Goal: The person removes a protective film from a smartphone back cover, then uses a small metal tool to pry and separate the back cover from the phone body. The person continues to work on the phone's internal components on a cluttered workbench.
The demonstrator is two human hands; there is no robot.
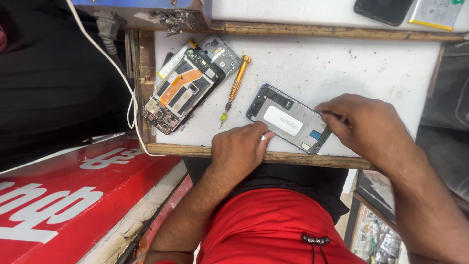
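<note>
An opened phone frame (288, 119) with a white battery lies tilted on the white work surface (317, 68), near its wooden front edge. My left hand (239, 149) rests at the frame's near corner and pinches a small metal tool against it. At the frame's right end my right hand (364, 124) has its fingers closed around a thin tool that is mostly hidden.
A stack of dismantled phone boards (183, 88) lies at the left. Beside it is a small gold-handled screwdriver (234, 88). A white cable (117, 73) hangs off the left edge. A dark phone (383, 10) and a flat battery (436, 12) sit at the far right. A red sign (73, 195) stands lower left.
</note>
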